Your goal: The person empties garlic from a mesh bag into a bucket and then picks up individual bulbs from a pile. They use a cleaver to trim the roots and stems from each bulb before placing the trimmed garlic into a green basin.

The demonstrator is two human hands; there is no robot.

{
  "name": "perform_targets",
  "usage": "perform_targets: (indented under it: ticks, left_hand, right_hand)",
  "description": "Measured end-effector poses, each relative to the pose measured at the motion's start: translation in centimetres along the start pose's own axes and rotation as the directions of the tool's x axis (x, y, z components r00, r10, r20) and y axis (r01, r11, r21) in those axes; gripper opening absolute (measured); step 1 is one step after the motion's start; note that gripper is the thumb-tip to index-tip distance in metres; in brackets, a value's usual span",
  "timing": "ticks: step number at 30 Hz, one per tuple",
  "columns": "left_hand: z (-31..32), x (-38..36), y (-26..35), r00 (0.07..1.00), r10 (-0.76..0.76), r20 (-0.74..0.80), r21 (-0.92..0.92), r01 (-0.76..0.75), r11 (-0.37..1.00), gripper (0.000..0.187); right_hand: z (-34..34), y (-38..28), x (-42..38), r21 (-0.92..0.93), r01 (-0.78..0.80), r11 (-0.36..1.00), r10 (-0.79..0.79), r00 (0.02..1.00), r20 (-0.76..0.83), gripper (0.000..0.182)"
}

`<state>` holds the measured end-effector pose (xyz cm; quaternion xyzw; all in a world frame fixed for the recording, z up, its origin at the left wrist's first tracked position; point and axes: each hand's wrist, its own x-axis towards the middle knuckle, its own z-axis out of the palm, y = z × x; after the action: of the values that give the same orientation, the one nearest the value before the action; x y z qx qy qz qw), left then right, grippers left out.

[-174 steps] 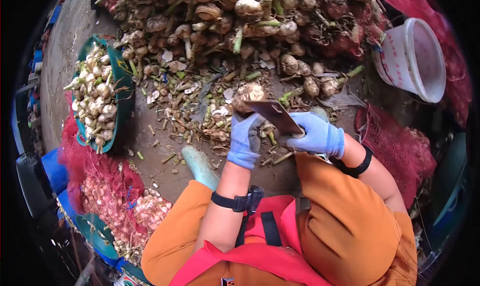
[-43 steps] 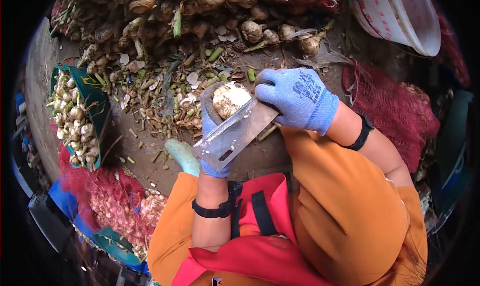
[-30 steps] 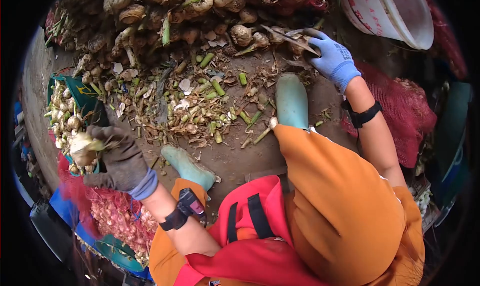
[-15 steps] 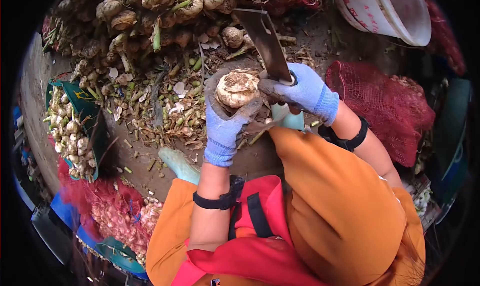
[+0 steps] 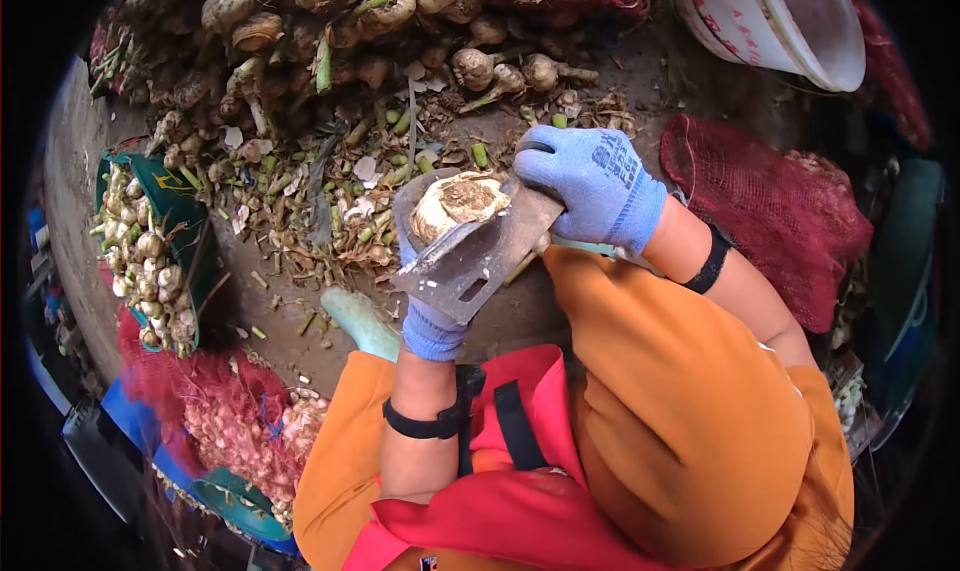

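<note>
A large garlic bulb rests in my left hand, its dirty root disc facing up. Grey-coated fingers of that hand curl around the bulb's left side, while the blade hides much of the palm. In my right hand is a broad cleaver with a rectangular slot near its end. The cleaver's blade slants down to the left across the near side of the bulb, its edge right by the garlic. Both hands wear blue gloves.
Untrimmed garlic is heaped at the back. Stem scraps litter the floor. A green container of trimmed bulbs stands left, above a red mesh bag of garlic. Another red mesh bag and a white bucket are right.
My right hand has swung the cleaver from pointing up and away to lying across the near side of the garlic bulb. My left hand has shifted slightly left, still holding the bulb.
</note>
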<state>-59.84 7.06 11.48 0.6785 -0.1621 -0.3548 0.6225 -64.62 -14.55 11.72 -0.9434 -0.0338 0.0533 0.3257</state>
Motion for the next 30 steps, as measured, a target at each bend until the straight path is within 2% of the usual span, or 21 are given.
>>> perform_targets:
  ticks: [3, 4, 5, 6, 7, 8, 9, 12, 14, 15, 16, 17, 19, 20, 22, 23, 24, 25, 26, 28, 30]
  left_hand:
    - [0.7, 0.3, 1.1, 0.972, -0.228, -0.053, -0.432, 0.183, 0.883, 0.066]
    - [0.9, 0.1, 1.5, 0.972, -0.23, -0.045, -0.433, 0.188, 0.882, 0.066]
    - [0.9, -0.7, 2.0, 0.991, -0.128, 0.035, -0.149, 0.132, 0.98, 0.071]
    - [0.9, -1.0, 2.3, 0.991, -0.036, 0.126, 0.143, 0.018, 0.99, 0.075]
    - [1.7, -0.2, 2.4, 0.993, -0.109, -0.04, -0.261, 0.095, 0.961, 0.082]
    - [0.8, 0.8, 3.3, 0.976, -0.219, 0.018, -0.259, 0.216, 0.941, 0.084]
    - [1.2, 1.8, 2.8, 0.985, -0.174, -0.006, -0.227, 0.168, 0.959, 0.085]
    - [0.8, 2.0, -0.7, 0.991, -0.115, 0.074, 0.063, 0.11, 0.992, 0.091]
    - [-1.9, 0.0, -8.5, 0.982, -0.14, 0.129, -0.616, 0.191, 0.764, 0.073]
    - [0.6, 1.0, -0.6, 0.93, -0.359, 0.082, -0.658, 0.321, 0.681, 0.056]
    - [-1.8, 0.1, -7.3, 0.975, -0.22, -0.012, -0.064, 0.219, 0.974, 0.056]
    - [-1.6, 0.8, -6.4, 0.979, -0.201, -0.044, -0.052, 0.199, 0.979, 0.055]
    - [-1.5, 1.6, -1.8, 0.924, -0.342, -0.17, -0.082, 0.333, 0.939, 0.055]
    - [-3.0, 2.1, -0.1, 0.936, -0.337, -0.103, -0.026, 0.336, 0.942, 0.052]
    - [-8.3, 1.7, 0.5, 0.896, -0.254, -0.364, -0.408, 0.092, 0.908, 0.043]
    - [-8.6, 2.0, 2.9, 0.755, -0.125, -0.643, -0.293, -0.091, 0.952, 0.039]
    - [-13.6, 1.1, 2.5, 0.973, -0.018, -0.228, -0.861, -0.193, 0.47, 0.031]
    - [-15.8, 1.8, 3.4, 0.969, 0.197, -0.148, -0.968, -0.183, 0.17, 0.021]
    - [-17.3, 0.9, 2.7, 0.943, 0.17, -0.285, -0.946, -0.305, 0.109, 0.022]
    - [-14.2, 2.5, 1.6, 0.962, 0.209, -0.178, -0.95, -0.223, 0.218, 0.025]
    - [-12.2, 2.6, -4.1, 0.922, -0.262, -0.285, -0.811, -0.086, 0.579, 0.041]
  right_hand:
    - [1.5, 2.1, 0.6, -0.019, -0.133, 0.991, 0.132, 0.991, -0.031, 0.024]
    - [3.1, 6.1, 1.0, -0.106, -0.381, 0.918, 0.385, 0.923, 0.022, 0.022]
    - [1.7, 8.2, 0.9, -0.026, -0.634, 0.773, 0.63, 0.76, 0.16, 0.024]
    - [2.9, 10.6, -0.4, 0.052, -0.553, 0.831, 0.556, 0.827, -0.083, 0.024]
    - [2.8, 9.4, 0.4, 0.356, -0.613, 0.706, 0.629, 0.773, 0.083, 0.024]
    - [2.9, 7.6, 0.3, 0.598, -0.649, 0.471, 0.648, 0.714, 0.265, 0.025]
    - [2.3, 5.6, 1.0, 0.604, -0.657, 0.451, 0.579, 0.731, 0.362, 0.026]
    - [3.7, 2.5, 1.3, 0.923, -0.38, 0.055, 0.426, 0.845, 0.323, 0.028]
    - [0.4, 0.4, 1.6, 0.73, -0.483, 0.484, 0.38, 0.867, 0.322, 0.026]
    - [1.4, 0.5, 1.8, 0.602, -0.179, 0.778, 0.188, 0.981, 0.05, 0.025]
    - [1.2, 0.3, 1.6, 0.415, -0.029, 0.909, 0.043, 0.999, -0.023, 0.023]
    - [0.8, 1.0, 2.0, 0.234, -0.113, 0.966, 0.098, 0.992, 0.074, 0.024]
    - [1.2, 4.4, 2.4, -0.074, -0.305, 0.95, 0.312, 0.898, 0.309, 0.027]
    - [0.9, 5.8, 3.2, -0.171, -0.504, 0.847, 0.516, 0.699, 0.494, 0.028]
    - [1.8, 7.8, 2.7, -0.149, -0.472, 0.869, 0.492, 0.791, 0.365, 0.029]
    - [3.1, 8.2, 2.9, 0.027, -0.403, 0.915, 0.385, 0.892, 0.236, 0.029]
    - [4.4, 8.0, 3.1, 0.194, -0.304, 0.933, 0.292, 0.952, 0.085, 0.029]
    - [4.8, 7.1, 4.3, 0.208, -0.234, 0.95, 0.216, 0.971, 0.103, 0.028]
    - [5.3, 6.5, 5.5, 0.132, -0.252, 0.959, 0.226, 0.956, 0.185, 0.029]
    - [7.8, 6.9, 7.3, -0.067, -0.267, 0.961, 0.275, 0.928, 0.25, 0.03]
    - [8.2, 6.7, 7.5, -0.16, -0.269, 0.95, 0.302, 0.922, 0.244, 0.031]
